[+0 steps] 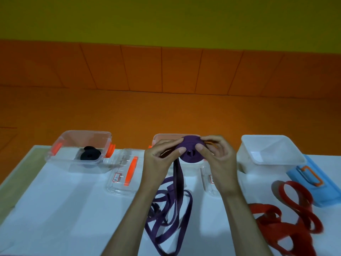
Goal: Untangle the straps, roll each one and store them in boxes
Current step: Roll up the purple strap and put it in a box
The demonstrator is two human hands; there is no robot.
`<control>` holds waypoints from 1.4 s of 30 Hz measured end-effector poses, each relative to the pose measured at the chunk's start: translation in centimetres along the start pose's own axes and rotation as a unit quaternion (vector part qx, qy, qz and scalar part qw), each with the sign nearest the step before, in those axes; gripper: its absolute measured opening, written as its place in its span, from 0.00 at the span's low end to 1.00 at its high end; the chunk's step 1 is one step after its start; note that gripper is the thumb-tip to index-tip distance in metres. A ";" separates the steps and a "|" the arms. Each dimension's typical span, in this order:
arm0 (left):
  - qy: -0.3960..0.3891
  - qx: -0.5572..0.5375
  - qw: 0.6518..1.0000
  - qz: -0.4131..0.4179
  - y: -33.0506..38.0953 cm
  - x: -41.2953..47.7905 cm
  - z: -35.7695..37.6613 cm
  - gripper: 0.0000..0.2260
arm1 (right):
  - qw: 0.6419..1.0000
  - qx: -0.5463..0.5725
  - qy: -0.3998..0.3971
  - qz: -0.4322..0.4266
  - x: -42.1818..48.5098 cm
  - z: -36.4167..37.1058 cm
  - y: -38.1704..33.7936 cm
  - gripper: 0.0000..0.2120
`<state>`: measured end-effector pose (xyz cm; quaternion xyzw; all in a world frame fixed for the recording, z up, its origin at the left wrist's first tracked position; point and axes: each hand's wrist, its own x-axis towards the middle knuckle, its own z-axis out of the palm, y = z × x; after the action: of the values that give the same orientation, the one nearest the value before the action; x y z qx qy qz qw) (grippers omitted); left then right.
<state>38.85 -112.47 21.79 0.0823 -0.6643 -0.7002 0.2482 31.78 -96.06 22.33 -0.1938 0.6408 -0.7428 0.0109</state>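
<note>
A purple strap is partly wound into a roll held up over the table's middle. My left hand pinches the roll's left side and my right hand pinches its right side. The strap's loose length hangs down and lies in tangled loops on the white table between my forearms. A red strap lies in loose loops at the right. A black rolled strap sits inside the clear box at the left. Behind my hands stands a second clear box, mostly hidden.
A clear lid with an orange handle lies between the left and middle boxes. Another clear lid lies under my right wrist. A white open box stands at the right, with a blue lid beside it. An orange floor lies beyond.
</note>
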 end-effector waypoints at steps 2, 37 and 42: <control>-0.005 0.009 1.000 0.009 0.2 0.2 0.1 0.12 | 1.000 -0.021 -0.021 0.009 -0.3 -0.1 0.6 0.08; -0.034 0.012 0.999 0.007 -0.1 1.4 0.8 0.11 | 0.999 -0.005 0.034 0.030 1.2 -1.0 1.2 0.20; -0.073 0.012 0.997 -0.007 -0.6 1.8 0.7 0.18 | 0.997 0.034 0.066 0.019 1.2 0.0 1.1 0.10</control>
<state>36.87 -112.69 21.63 0.0386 -0.6885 -0.6981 0.1928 30.42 -96.59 21.61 -0.1318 0.6179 -0.7750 -0.0112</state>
